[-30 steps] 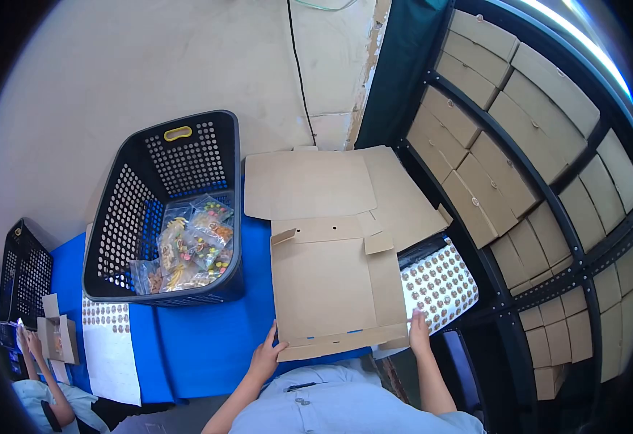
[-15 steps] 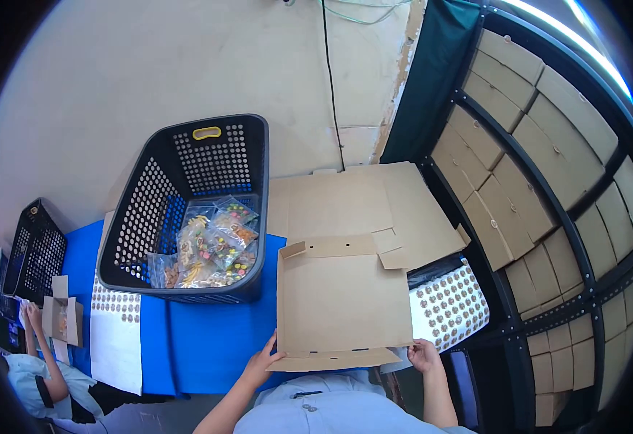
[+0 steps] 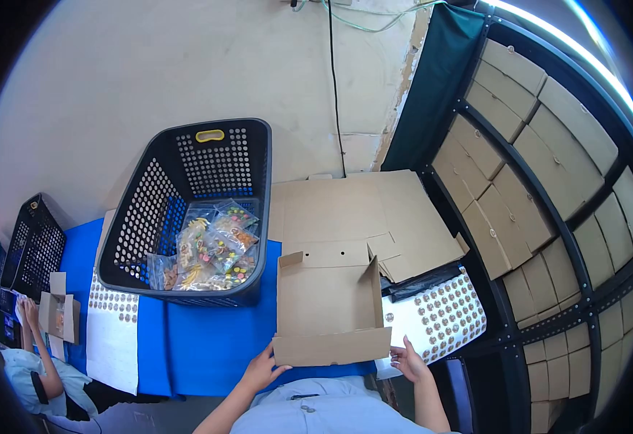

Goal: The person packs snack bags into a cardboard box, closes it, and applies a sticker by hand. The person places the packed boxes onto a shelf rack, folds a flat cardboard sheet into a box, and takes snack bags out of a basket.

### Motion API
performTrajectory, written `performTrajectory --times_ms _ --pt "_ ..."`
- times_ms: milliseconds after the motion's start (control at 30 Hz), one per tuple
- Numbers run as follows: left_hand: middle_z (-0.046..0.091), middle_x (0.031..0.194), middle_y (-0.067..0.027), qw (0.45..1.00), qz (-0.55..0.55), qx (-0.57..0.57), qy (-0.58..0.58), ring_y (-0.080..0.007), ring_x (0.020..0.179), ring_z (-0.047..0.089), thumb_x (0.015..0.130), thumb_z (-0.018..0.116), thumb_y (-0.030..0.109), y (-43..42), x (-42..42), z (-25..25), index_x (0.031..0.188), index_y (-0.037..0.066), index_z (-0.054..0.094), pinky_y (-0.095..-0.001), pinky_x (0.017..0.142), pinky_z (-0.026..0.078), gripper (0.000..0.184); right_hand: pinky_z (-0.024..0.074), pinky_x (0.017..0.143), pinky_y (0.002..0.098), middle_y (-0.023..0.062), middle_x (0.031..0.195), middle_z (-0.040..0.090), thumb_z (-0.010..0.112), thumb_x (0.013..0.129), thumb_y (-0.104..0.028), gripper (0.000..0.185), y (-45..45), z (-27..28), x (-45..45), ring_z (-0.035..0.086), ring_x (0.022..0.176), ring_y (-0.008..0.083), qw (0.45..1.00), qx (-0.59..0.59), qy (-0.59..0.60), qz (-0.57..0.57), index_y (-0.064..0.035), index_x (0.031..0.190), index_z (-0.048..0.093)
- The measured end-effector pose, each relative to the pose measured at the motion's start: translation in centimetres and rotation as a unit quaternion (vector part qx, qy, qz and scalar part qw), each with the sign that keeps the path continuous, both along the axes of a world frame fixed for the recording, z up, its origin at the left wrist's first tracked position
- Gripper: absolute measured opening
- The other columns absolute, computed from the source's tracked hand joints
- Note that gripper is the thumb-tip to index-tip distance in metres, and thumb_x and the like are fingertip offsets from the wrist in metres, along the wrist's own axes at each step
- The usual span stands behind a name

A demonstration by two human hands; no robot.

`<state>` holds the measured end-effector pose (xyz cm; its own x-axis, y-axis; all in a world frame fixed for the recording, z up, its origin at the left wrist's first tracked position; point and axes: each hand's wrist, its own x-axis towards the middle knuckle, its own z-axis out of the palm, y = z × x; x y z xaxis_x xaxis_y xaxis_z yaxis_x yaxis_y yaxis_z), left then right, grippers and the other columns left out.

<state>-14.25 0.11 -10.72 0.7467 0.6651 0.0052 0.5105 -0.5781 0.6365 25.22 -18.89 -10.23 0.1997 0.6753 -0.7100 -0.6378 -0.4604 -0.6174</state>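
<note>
A partly folded cardboard box [image 3: 328,296] lies in front of me with its left, right and front walls standing up and its back flap lying flat. My left hand [image 3: 261,369] holds its front left corner, with the thumb near the lower edge of the front wall. Just off the front right corner is my right hand [image 3: 410,363], fingers apart and holding nothing. Beneath and beside that hand lies a white sheet of round stickers [image 3: 446,318], with some black plastic [image 3: 423,283] at its upper edge.
A black basket [image 3: 186,296] at the left holds several clear bags of colourful pieces [image 3: 218,246]. Flat cardboard [image 3: 331,202] lies behind the box. Shelves of boxes [image 3: 541,195] rise at the right. Another sticker sheet [image 3: 114,347] and a person's hands [image 3: 30,315] are far left.
The box's right side has been folded upright and its front wall now stands up. My right hand has let go of the box's right edge and its fingers have spread.
</note>
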Motion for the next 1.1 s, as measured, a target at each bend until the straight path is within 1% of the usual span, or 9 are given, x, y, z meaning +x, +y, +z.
performTrajectory --times_ms 167,300,400,467,533,700,767,1033,1100 --pt "0.027 0.152 -0.0189 0.992 0.100 -0.046 -0.062 -0.0359 0.126 0.048 0.090 0.064 0.032 -0.7 -0.2 -1.9 0.139 0.010 0.044 -0.0430 0.093 0.049 0.057 0.0491 0.081 0.0319 0.0093 0.106 0.058 0.052 0.094 -0.052 0.058 0.4 0.4 -0.8 0.055 0.098 0.0186 0.997 0.025 -0.036 0.068 0.0011 0.119 0.055" --pt "0.024 0.152 -0.0209 0.969 0.151 -0.153 -0.124 -0.0384 0.130 0.042 0.089 0.064 0.033 -1.1 1.2 -0.6 0.142 0.009 0.039 -0.0445 0.102 0.041 0.063 0.0489 0.086 0.0359 0.0146 0.115 0.052 0.072 0.085 -0.029 0.070 1.9 -0.8 -2.9 0.051 0.107 0.0229 0.940 -0.022 -0.294 0.172 -0.0020 0.139 0.037" --pt "0.022 0.153 -0.0202 0.994 0.105 -0.008 0.013 -0.0394 0.139 0.028 0.087 0.066 0.039 -1.5 2.6 3.0 0.141 0.013 0.042 -0.0547 0.109 0.027 0.065 0.0405 0.097 0.0405 0.0199 0.127 0.042 0.080 0.075 -0.033 0.086 2.8 -0.5 -5.3 0.043 0.118 0.0304 0.733 -0.003 -0.668 0.129 -0.0050 0.142 0.034" --pt "0.023 0.152 -0.0180 0.991 0.033 0.124 0.048 -0.0375 0.146 0.002 0.082 0.069 0.046 -1.6 3.1 2.9 0.137 0.014 0.048 -0.0690 0.109 0.008 0.067 0.0379 0.099 0.0417 0.0192 0.129 0.041 0.080 0.073 -0.035 0.087 3.9 3.6 -6.7 0.039 0.121 0.0325 0.654 0.058 -0.730 0.193 -0.0064 0.142 0.034" --pt "0.028 0.150 -0.0175 0.981 -0.015 0.155 0.113 -0.0370 0.145 0.010 0.083 0.067 0.044 -0.5 3.9 3.4 0.135 0.015 0.049 -0.0661 0.110 0.009 0.062 0.0378 0.100 0.0423 0.0159 0.128 0.047 0.079 0.070 -0.038 0.081 5.1 6.2 -8.4 0.042 0.122 0.0357 0.542 0.124 -0.784 0.276 -0.0103 0.138 0.044" --pt "0.053 0.131 -0.0192 0.972 -0.121 0.167 0.117 -0.0348 0.127 0.046 0.084 0.063 0.033 0.8 5.6 -1.9 0.123 0.015 0.060 -0.0539 0.108 0.030 0.043 0.0476 0.089 0.0419 0.0153 0.105 0.065 0.069 0.075 -0.024 0.044 6.8 0.0 -8.0 0.060 0.102 0.0333 0.589 0.104 -0.656 0.461 -0.0117 0.117 0.065" --pt "0.067 0.105 -0.0199 0.963 -0.095 -0.088 0.238 -0.0340 0.101 0.063 0.085 0.061 0.024 0.7 6.2 -0.7 0.110 0.012 0.068 -0.0462 0.093 0.047 0.028 0.0504 0.084 0.0423 0.0155 0.097 0.068 0.066 0.076 -0.019 0.035 7.2 -0.5 -8.3 0.064 0.094 0.0332 0.592 0.048 -0.645 0.481 -0.0128 0.110 0.070" --pt "0.067 0.109 -0.0188 0.933 -0.184 -0.193 0.243 -0.0370 0.102 0.062 0.091 0.055 0.028 0.3 5.2 -0.3 0.114 0.010 0.067 -0.0444 0.087 0.049 0.032 0.0504 0.088 0.0369 0.0153 0.106 0.069 0.067 0.081 -0.026 0.039 7.5 -0.7 -6.8 0.065 0.099 0.0297 0.613 0.002 -0.471 0.634 -0.0160 0.119 0.067" --pt "0.065 0.114 -0.0165 0.925 -0.150 -0.320 0.139 -0.0374 0.108 0.058 0.095 0.053 0.031 0.8 5.1 0.2 0.119 0.010 0.063 -0.0420 0.094 0.046 0.034 0.0495 0.090 0.0326 0.0133 0.112 0.068 0.069 0.086 -0.035 0.055 7.1 -1.4 -5.3 0.065 0.103 0.0227 0.736 0.060 -0.324 0.591 -0.0090 0.132 0.056"
